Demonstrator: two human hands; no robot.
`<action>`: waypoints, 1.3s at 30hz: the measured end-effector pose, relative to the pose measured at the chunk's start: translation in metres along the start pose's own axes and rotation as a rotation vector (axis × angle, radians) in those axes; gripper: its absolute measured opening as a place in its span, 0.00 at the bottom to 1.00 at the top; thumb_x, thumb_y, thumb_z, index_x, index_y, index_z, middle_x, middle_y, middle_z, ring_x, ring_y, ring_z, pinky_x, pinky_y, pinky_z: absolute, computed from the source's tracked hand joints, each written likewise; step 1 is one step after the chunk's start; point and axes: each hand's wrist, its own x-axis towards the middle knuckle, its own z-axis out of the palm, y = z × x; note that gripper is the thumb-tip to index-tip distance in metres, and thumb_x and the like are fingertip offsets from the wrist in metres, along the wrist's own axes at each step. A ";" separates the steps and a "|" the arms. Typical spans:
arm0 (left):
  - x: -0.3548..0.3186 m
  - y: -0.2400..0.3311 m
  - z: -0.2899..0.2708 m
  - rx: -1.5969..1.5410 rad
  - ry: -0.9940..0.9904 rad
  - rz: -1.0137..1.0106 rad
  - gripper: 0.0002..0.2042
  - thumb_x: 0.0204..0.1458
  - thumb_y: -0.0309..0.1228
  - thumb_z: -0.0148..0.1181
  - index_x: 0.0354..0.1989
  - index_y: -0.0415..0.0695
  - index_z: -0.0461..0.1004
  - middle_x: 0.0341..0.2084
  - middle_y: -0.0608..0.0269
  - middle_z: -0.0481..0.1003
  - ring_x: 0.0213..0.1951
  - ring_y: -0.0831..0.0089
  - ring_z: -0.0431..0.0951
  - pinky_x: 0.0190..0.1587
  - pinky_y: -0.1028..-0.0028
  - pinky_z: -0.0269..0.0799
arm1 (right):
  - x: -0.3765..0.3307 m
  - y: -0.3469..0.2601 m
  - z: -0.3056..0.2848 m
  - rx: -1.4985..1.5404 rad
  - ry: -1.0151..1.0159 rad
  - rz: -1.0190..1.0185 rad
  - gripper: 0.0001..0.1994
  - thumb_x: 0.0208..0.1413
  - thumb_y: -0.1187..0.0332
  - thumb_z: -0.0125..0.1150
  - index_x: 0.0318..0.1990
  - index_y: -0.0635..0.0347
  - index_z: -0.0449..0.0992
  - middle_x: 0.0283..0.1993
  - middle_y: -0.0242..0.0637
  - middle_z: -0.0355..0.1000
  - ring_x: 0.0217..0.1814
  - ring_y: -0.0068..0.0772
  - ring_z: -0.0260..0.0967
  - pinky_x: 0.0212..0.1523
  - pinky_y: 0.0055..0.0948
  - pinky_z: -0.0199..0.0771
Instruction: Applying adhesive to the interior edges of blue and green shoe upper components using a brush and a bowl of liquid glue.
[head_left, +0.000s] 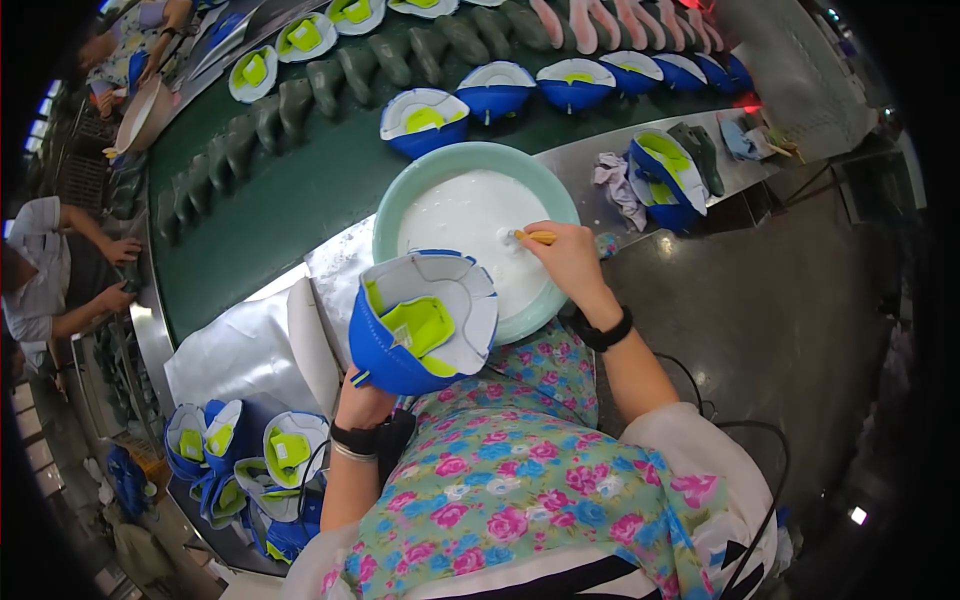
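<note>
My left hand (362,402) is closed around the underside of a blue shoe upper (385,348) with white lining and a neon-yellow tongue, its opening facing up. It is held beside the near-left rim of a pale green basin (392,205) of white liquid (455,215). Over the basin's right side, my right hand (568,262) pinches the yellowish handle of a brush (538,237). The brush's tip meets the white liquid, and its bristles are hard to make out.
Rows of dark shoe lasts (390,60), pink lasts (592,25) and blue uppers (425,122) line a green conveyor belt (270,210). More uppers (290,450) pile up at lower left. A rag (618,190) lies right of the basin. Another person (40,260) works across the belt.
</note>
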 end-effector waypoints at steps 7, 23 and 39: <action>0.026 -0.005 0.016 -0.154 -0.048 -0.153 0.16 0.61 0.28 0.50 0.56 0.40 0.67 0.47 0.61 0.74 0.47 0.69 0.75 0.53 0.68 0.71 | -0.006 -0.081 -0.033 0.478 -0.153 -0.168 0.09 0.48 0.75 0.68 0.39 0.64 0.82 0.36 0.39 0.80 0.36 0.22 0.76 0.39 0.20 0.75; 0.045 0.010 0.046 0.117 0.062 0.233 0.19 0.59 0.26 0.54 0.59 0.37 0.63 0.52 0.58 0.70 0.50 0.68 0.74 0.50 0.68 0.74 | -0.050 -0.067 -0.040 0.746 -0.075 0.287 0.09 0.53 0.68 0.65 0.27 0.65 0.76 0.22 0.33 0.75 0.23 0.16 0.72 0.25 0.16 0.70; 0.054 0.043 0.037 -0.270 0.169 0.073 0.20 0.49 0.26 0.55 0.53 0.39 0.68 0.45 0.54 0.76 0.46 0.60 0.77 0.51 0.61 0.75 | -0.017 -0.100 -0.086 0.503 0.060 -0.118 0.05 0.51 0.75 0.66 0.35 0.66 0.79 0.32 0.34 0.78 0.33 0.17 0.73 0.34 0.18 0.72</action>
